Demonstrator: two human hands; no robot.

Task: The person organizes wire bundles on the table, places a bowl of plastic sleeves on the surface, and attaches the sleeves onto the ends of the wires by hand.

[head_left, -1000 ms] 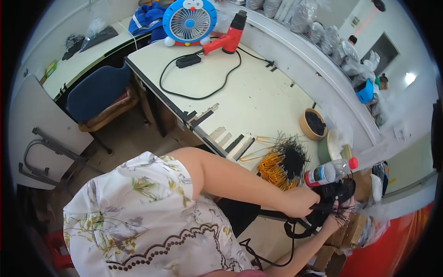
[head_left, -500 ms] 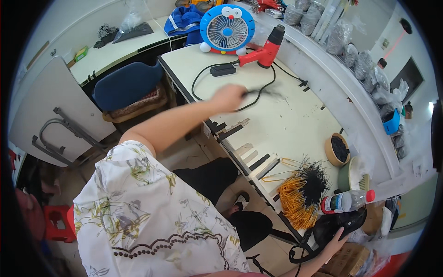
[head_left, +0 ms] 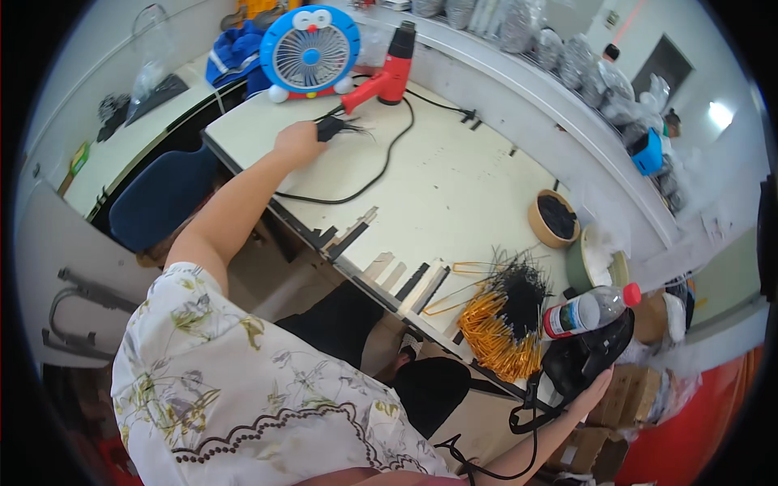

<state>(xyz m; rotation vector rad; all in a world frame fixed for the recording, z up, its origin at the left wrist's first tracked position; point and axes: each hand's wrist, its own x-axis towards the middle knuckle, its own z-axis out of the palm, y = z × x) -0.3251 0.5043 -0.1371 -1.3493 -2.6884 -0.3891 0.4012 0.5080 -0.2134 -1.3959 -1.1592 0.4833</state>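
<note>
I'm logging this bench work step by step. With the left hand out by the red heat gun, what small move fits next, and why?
Probably lay the bundle of black wires down beside the red heat gun. The left hand holds it just above the white table, short of the gun's handle, while the right hand rests on the black bag.

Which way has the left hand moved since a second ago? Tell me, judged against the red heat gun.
Yes. The left hand has swung from the yellow wire bundle across the table toward the red heat gun, and now grips black strands beside the blue fan.
</note>
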